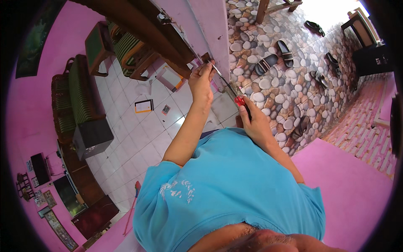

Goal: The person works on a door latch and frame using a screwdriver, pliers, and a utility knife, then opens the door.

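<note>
My right hand (pixel 255 124) is wrapped round the red and black handle of a screwdriver (pixel 227 84). Its long metal shaft slants up and left to the edge of the pink door frame (pixel 215 38). At the tip end, my left hand (pixel 201 84) is closed in a pinch, close against the shaft. Whatever lies between those fingertips is too small to make out. Just above them, a small dark brown patch (pixel 205 57) marks the frame's edge. The brown wooden door (pixel 168 40) stands to the left of the frame, with a metal fitting (pixel 163 19) on it.
On the white tiles (pixel 142 128) lie an orange and black box (pixel 144 106), a small packet (pixel 166 109) and a larger flat package (pixel 170 78). A green-cushioned bench (pixel 86 90) stands left. Sandals (pixel 266 64) rest on the pebble-patterned floor (pixel 268 98) at right.
</note>
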A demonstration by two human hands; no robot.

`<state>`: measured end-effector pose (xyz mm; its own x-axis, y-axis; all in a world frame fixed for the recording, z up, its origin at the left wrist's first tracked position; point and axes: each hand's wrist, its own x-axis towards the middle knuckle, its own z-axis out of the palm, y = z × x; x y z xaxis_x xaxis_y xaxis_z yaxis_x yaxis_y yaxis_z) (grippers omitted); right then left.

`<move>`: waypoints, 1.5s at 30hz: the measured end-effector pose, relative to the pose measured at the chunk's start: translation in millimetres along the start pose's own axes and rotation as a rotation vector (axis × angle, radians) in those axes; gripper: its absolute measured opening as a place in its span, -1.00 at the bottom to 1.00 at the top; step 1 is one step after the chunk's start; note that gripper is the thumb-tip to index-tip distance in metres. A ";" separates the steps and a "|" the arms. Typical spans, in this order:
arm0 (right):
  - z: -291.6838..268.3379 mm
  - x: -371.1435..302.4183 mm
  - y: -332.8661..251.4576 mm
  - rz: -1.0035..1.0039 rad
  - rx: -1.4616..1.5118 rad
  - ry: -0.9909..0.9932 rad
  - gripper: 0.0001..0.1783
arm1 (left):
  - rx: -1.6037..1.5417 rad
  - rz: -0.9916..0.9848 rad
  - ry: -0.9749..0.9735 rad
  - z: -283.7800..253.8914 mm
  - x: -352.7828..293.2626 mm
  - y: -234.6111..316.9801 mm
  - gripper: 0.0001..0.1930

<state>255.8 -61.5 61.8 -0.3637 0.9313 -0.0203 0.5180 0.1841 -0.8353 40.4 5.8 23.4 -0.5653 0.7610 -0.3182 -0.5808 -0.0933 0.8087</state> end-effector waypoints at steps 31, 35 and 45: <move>-16.4 8.8 -2.3 -0.012 0.295 -0.041 -0.56 | 0.031 -0.035 0.024 4.5 -0.8 5.9 -0.91; -7.3 2.8 -6.1 -0.082 -0.137 0.066 -0.59 | 0.017 -0.019 0.018 2.4 0.4 5.1 -0.90; -28.2 20.7 12.5 0.798 1.509 -0.453 -0.58 | 0.015 -0.023 -0.008 1.6 -0.8 7.2 -0.92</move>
<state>276.5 -31.0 66.4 -0.7038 0.4406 -0.5573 -0.3451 -0.8977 -0.2739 37.7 5.6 30.3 -0.5472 0.7679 -0.3331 -0.5851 -0.0663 0.8083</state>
